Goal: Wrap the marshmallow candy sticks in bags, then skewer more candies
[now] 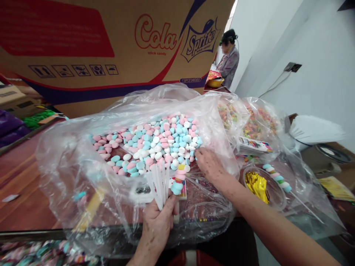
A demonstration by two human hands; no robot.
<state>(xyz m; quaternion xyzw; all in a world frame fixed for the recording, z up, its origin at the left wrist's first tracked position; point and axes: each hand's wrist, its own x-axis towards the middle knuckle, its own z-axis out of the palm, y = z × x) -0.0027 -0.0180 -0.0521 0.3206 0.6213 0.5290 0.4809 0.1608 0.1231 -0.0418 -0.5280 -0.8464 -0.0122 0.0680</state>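
A large clear plastic bag (69, 155) lies open in front of me, full of pink, blue and white candies (155, 142). My left hand (159, 221) is closed around a bunch of white sticks (159, 183); one stick carries a few stacked candies (179, 181). My right hand (210, 164) reaches into the bag at the edge of the candy pile, fingers curled down among the candies. What those fingers grip is hidden.
A big cardboard carton (111, 48) marked Cola and Sprite stands behind the bag. To the right are bags of multicoloured candy (249, 122), a finished candy stick (276, 177), gold twist ties (256, 186) in a clear tub, and white sheets (313, 129). Another person (229, 59) sits at the far end.
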